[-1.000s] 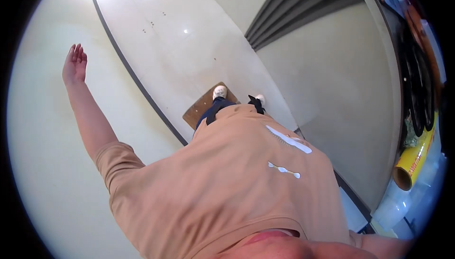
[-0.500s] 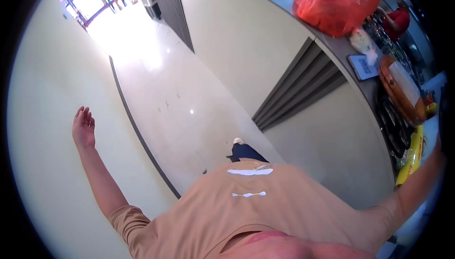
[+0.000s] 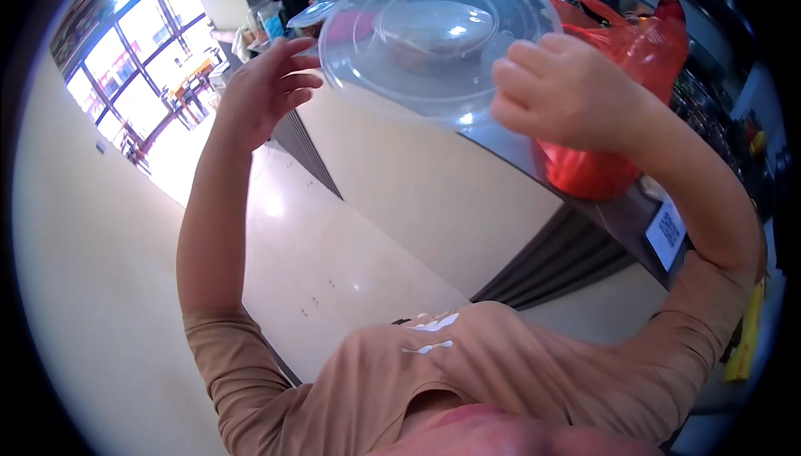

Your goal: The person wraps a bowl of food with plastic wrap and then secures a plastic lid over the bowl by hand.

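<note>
A large round clear plastic lid (image 3: 438,35) is raised in front of me above the counter, tilted so its ringed face shows. My right hand (image 3: 571,93) is closed on its right edge, with the fingers curled. At the left rim is my left hand (image 3: 271,93), its fingers bent and apart; whether the fingertips touch the lid I cannot tell. Behind my right hand and forearm, a red plastic bag (image 3: 596,168) stands on the counter, partly hidden by the hand and the lid.
The counter (image 3: 613,226) runs along my right side, with a QR-code card (image 3: 667,235) at its edge. Farther along lie clear containers (image 3: 313,15). A wall (image 3: 100,272) is on my left, and a tiled floor leads to bright windows (image 3: 138,39). Another person's red sleeve (image 3: 670,12) shows behind the bag.
Both hands have come up in front of me. The clear lid is now in my right hand, and my left hand has moved from near the wall to the lid's left rim. My view has tipped upward.
</note>
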